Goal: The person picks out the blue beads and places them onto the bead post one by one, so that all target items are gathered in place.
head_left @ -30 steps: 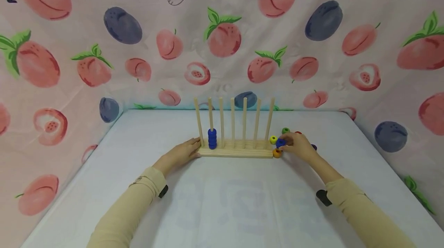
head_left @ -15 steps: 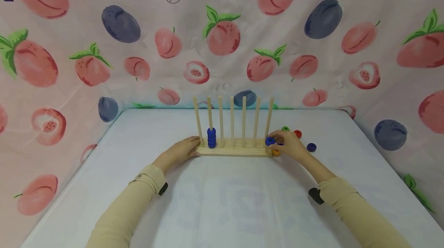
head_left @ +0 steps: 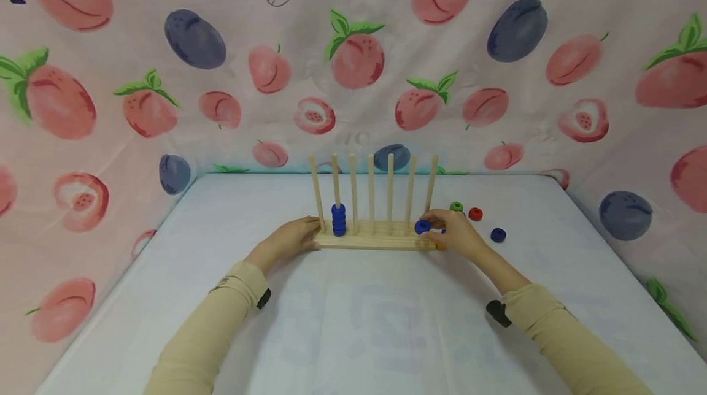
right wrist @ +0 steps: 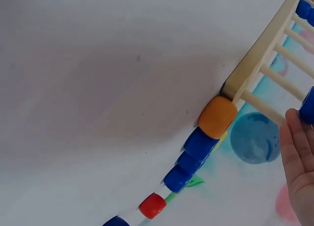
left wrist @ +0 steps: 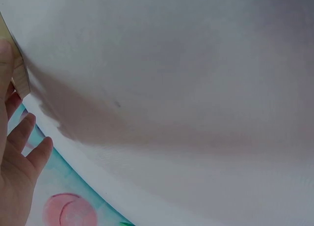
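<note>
A wooden peg rack (head_left: 370, 245) with a row of upright pegs stands on the table. Several blue beads (head_left: 339, 221) are stacked on its second peg from the left. My left hand (head_left: 288, 240) grips the left end of the base, the thumb on the near side in the left wrist view. Between the thumb and fingers of my right hand (head_left: 457, 234) a blue bead (head_left: 422, 227) is pinched, held off the table by the rightmost pegs and on no peg. The right wrist view shows that bead only partly, at the edge.
Loose beads lie right of the rack: an orange bead (right wrist: 217, 117) against its end, several blue beads (right wrist: 189, 161), a red bead (head_left: 475, 214), a green bead (head_left: 456, 206) and a dark blue bead (head_left: 498, 235). A fruit-print cloth (head_left: 353, 64) hangs behind the table.
My right hand has picked up the blue bead from among the loose beads and carried it left over the rack's right end. The left hand has stayed on the rack.
</note>
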`<state>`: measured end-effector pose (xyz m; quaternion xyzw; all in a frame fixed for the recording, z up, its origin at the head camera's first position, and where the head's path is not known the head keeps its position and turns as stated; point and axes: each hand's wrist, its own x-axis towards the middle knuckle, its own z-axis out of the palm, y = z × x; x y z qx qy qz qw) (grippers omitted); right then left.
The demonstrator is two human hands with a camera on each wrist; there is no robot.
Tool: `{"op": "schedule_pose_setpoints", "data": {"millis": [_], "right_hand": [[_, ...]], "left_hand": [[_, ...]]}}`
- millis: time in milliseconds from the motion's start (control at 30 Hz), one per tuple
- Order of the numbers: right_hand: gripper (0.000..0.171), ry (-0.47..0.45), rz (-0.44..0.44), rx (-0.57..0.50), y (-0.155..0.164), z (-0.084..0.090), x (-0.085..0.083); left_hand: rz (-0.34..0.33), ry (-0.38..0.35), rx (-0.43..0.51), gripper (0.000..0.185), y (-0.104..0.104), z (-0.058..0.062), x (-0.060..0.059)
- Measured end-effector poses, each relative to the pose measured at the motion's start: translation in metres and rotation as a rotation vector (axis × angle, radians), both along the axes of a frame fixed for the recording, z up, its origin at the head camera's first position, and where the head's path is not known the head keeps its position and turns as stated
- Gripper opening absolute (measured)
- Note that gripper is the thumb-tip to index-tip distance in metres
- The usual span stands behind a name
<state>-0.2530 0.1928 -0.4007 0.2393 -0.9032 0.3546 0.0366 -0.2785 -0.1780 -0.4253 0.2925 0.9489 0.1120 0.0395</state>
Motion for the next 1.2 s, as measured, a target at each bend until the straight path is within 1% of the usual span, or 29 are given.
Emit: {"op": "schedule_pose_setpoints", "data": {"millis": [233, 467, 633, 767, 900, 1067, 1200], "right_hand": [[0.031, -0.003, 0.042, -0.003, -0.015, 0.005, 0.000], [0.032, 0.010, 0.058, -0.034, -0.030, 0.010, 0.004], [0.032, 0.050, 0.106, -0.039, -0.042, 0.012, 0.004], [0.032, 0.084, 0.136, -0.055, -0.053, 0.016, 0.003], [0.031, 0.110, 0.167, -0.067, -0.063, 0.020, 0.000], [0.032, 0.077, 0.159, -0.068, -0.077, 0.027, -0.004], [0.034, 0.076, 0.185, -0.042, -0.085, 0.035, -0.006]], "left_hand": [[0.001, -0.004, 0.008, 0.059, 0.000, 0.001, 0.001], [-0.009, 0.022, 0.001, 0.057, 0.004, 0.002, 0.002], [0.001, 0.023, -0.018, 0.057, 0.003, 0.000, 0.001], [0.018, -0.006, -0.014, 0.056, 0.003, 0.001, 0.001], [0.022, -0.016, -0.020, 0.055, 0.002, 0.001, -0.001], [0.030, -0.028, -0.021, 0.055, 0.003, -0.003, -0.004], [0.039, -0.036, -0.020, 0.056, 0.003, -0.004, -0.004]]}}
